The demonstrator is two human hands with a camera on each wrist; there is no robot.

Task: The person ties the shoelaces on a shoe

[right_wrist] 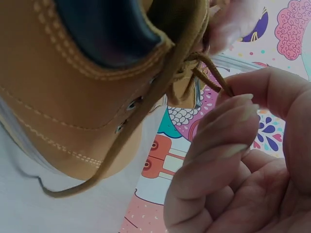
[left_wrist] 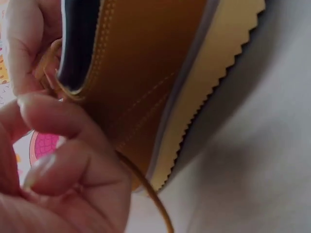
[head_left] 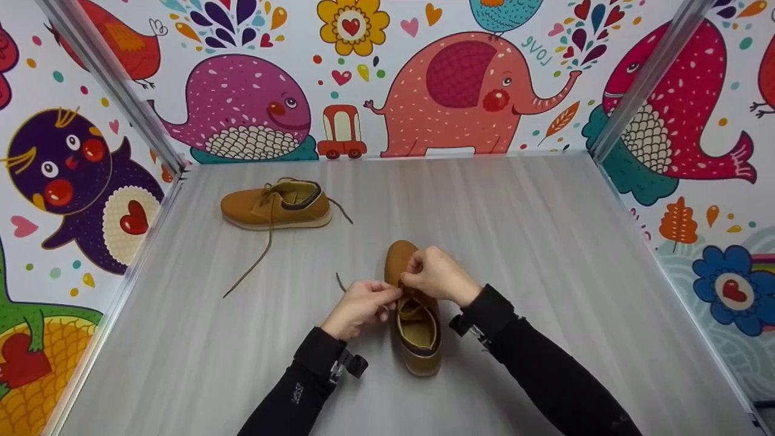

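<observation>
A tan lace-up shoe [head_left: 419, 362] stands on the grey floor, toe pointing away. Over its lacing, my right hand [head_left: 441, 275] pinches a brown shoelace [right_wrist: 215, 72] between thumb and index finger, drawing a bend of it out from the eyelets. My left hand [head_left: 360, 307] is at the left side of the lacing, its thumb and index finger pinched together on the lace there; the exact grip is partly hidden. One loose lace end hangs down the shoe's side in the right wrist view. Another stretch of lace trails below the left fingers [left_wrist: 63, 170] in the left wrist view.
A matching tan shoe [head_left: 245, 209] lies farther back on the left, toe to the left, its long lace [head_left: 264, 257] trailing across the floor [head_left: 514, 212]. Walls with cartoon animals [head_left: 454, 91] enclose the floor at the back and both sides.
</observation>
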